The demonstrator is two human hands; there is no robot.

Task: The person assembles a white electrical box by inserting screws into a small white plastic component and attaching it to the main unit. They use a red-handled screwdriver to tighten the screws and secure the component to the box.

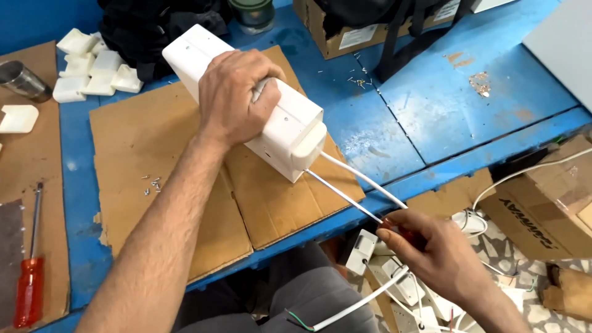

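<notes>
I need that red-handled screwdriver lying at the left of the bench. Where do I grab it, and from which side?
Take the red-handled screwdriver by its thick red handle, coming straight down from above. It lies flat on cardboard with the handle toward the bench's near edge and the thin shaft pointing away, so the handle is nearer and easier to grip.

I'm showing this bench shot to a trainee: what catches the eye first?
The long white plastic box lying on brown cardboard at centre, gripped from above by the left hand. At lower right, the right hand holds a red-handled screwdriver whose shaft reaches the box's end, beside a white cable.
</notes>
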